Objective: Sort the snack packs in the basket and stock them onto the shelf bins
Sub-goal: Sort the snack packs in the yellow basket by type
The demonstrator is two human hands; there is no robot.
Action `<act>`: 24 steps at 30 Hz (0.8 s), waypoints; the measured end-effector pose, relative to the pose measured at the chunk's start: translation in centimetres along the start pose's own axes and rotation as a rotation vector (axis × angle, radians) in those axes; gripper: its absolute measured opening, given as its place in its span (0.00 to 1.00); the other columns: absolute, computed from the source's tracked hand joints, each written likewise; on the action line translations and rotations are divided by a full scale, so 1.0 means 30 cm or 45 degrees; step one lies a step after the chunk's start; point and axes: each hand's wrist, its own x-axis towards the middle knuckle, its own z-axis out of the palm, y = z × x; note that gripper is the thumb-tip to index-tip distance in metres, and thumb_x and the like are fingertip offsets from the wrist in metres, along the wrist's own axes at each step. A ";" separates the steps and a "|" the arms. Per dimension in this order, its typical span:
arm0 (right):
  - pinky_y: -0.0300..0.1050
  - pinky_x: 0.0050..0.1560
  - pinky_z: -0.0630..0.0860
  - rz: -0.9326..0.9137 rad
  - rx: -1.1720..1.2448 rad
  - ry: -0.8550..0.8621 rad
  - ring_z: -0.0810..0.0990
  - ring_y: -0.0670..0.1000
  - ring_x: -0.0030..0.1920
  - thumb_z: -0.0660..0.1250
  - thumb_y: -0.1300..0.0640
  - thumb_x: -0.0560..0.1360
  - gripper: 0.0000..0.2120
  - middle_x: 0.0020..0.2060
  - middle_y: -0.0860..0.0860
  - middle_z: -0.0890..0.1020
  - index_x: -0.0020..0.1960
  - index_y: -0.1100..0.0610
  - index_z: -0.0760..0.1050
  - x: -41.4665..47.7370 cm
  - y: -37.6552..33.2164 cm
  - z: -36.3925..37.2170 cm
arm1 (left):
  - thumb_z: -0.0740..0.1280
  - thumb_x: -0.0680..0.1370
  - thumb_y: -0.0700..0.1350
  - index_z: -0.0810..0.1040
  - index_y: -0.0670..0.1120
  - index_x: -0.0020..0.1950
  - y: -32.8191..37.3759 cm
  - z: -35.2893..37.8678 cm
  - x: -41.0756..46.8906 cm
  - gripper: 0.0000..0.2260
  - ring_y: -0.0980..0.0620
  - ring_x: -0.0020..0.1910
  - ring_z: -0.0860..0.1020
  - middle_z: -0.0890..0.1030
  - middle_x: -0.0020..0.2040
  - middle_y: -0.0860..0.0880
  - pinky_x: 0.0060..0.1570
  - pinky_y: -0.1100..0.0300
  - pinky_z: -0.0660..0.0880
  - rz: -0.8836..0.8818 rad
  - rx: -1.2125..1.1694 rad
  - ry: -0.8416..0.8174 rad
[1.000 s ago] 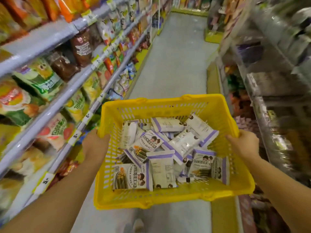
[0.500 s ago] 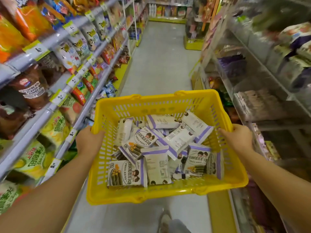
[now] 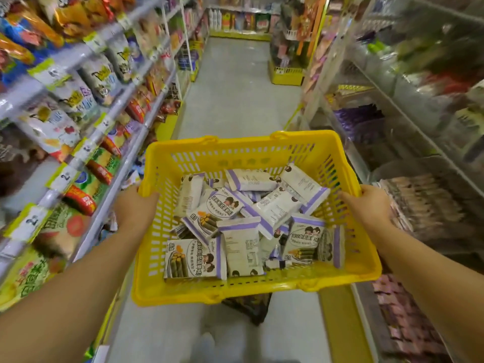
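A yellow plastic basket (image 3: 235,155) hangs in front of me over the aisle floor. Several white-and-purple snack packs (image 3: 230,213) lie jumbled inside it, some face up showing green rolls, some face down. My left hand (image 3: 135,208) grips the basket's left rim, fingers curled over the edge. My right hand (image 3: 368,205) grips the right rim the same way. Both forearms reach in from the bottom corners.
Shelves of snack bags (image 3: 78,100) with yellow price tags line the left side. Clear shelf bins (image 3: 424,205) with packaged goods run along the right. The grey aisle floor (image 3: 235,87) stretches ahead to a yellow display stand (image 3: 286,74).
I have moved forward along the aisle with the basket; the shelves on both sides slid past. Both hands keep the same grip on the rims.
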 end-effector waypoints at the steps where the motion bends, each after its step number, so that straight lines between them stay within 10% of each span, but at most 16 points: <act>1: 0.39 0.27 0.66 0.017 0.020 0.019 0.75 0.49 0.26 0.72 0.51 0.71 0.15 0.23 0.49 0.76 0.29 0.54 0.73 0.040 -0.012 0.020 | 0.68 0.78 0.44 0.68 0.45 0.37 0.033 0.026 0.064 0.13 0.52 0.28 0.65 0.68 0.29 0.50 0.27 0.56 0.58 0.003 -0.001 -0.015; 24: 0.53 0.45 0.77 0.171 0.007 -0.047 0.79 0.59 0.39 0.72 0.54 0.73 0.10 0.36 0.59 0.81 0.43 0.62 0.81 1.204 0.095 0.258 | 0.69 0.77 0.46 0.74 0.36 0.43 0.623 0.951 0.739 0.13 0.40 0.33 0.72 0.74 0.33 0.38 0.31 0.51 0.67 -0.083 0.203 -0.012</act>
